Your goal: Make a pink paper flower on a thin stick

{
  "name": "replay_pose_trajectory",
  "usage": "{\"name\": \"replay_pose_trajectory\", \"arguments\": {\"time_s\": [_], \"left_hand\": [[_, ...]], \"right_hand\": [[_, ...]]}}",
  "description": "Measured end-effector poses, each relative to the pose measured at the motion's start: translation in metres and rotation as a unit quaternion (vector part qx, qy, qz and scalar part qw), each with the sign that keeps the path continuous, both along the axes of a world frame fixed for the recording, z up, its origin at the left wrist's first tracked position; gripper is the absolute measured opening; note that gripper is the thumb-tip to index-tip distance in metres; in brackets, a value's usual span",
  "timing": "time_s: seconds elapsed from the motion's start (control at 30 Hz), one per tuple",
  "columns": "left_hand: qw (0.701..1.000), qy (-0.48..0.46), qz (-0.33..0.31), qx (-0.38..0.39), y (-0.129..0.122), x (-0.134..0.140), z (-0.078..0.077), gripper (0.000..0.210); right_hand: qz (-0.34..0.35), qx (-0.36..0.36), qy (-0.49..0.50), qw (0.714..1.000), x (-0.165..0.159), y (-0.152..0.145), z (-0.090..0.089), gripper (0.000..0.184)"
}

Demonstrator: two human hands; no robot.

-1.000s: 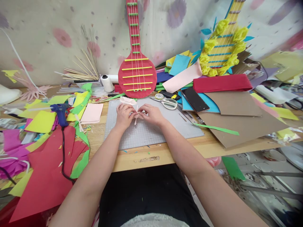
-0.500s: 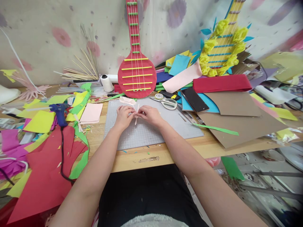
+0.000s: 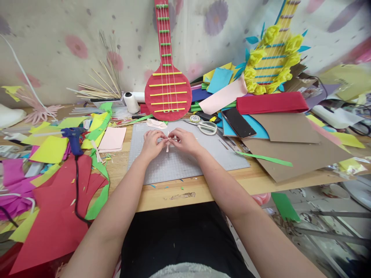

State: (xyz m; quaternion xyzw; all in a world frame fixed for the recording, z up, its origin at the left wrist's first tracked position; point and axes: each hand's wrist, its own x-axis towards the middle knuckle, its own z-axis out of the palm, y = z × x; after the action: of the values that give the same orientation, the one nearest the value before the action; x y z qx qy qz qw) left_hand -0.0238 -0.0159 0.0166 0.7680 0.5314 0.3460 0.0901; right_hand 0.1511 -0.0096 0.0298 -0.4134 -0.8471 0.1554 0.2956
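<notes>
Over the grey cutting mat (image 3: 165, 170), my left hand (image 3: 152, 143) and my right hand (image 3: 184, 141) meet with their fingertips nearly together. Both pinch a small pale pink paper piece (image 3: 167, 147) with narrow ends sticking out; the fingers cover most of it. Just beyond my hands lies a folded strip of pale pink paper (image 3: 156, 123) at the mat's far edge. A stack of pale pink paper (image 3: 112, 139) rests left of the mat. Scissors with light handles (image 3: 208, 128) lie to the right of my right hand.
A red paper-covered instrument (image 3: 168, 94) leans at the back, a yellow flowered one (image 3: 271, 61) to its right. On the left are a blue glue gun (image 3: 74, 141) and red paper (image 3: 62, 197). A phone (image 3: 239, 122) and brown cardboard (image 3: 290, 154) lie on the right.
The pink paper piece has turned slightly between my fingertips, and its upward-pointing ends show less. Both hands stay in nearly the same place.
</notes>
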Motion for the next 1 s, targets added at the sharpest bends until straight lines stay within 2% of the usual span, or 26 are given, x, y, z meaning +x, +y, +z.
{"name": "replay_pose_trajectory", "arguments": {"time_s": [0.27, 0.6, 0.77, 1.0], "left_hand": [[1.0, 0.009, 0.009, 0.013, -0.0012, 0.0019, 0.0003, 0.008], [0.999, -0.035, 0.039, -0.01, -0.0002, 0.0029, -0.004, 0.013], [0.997, -0.057, 0.049, 0.005, -0.0011, 0.004, -0.004, 0.008], [0.998, -0.034, 0.048, -0.004, -0.0001, 0.0057, -0.0058, 0.011]], "right_hand": [[-0.009, 0.002, -0.011, 1.0, -0.0013, 0.0013, -0.0035, 0.014], [-0.004, -0.023, -0.018, 1.0, -0.0026, 0.0052, -0.0041, 0.013], [-0.006, -0.024, -0.028, 0.999, -0.0018, 0.0051, -0.0033, 0.015], [0.013, -0.032, -0.038, 0.999, 0.0045, 0.0096, -0.0025, 0.019]]}}
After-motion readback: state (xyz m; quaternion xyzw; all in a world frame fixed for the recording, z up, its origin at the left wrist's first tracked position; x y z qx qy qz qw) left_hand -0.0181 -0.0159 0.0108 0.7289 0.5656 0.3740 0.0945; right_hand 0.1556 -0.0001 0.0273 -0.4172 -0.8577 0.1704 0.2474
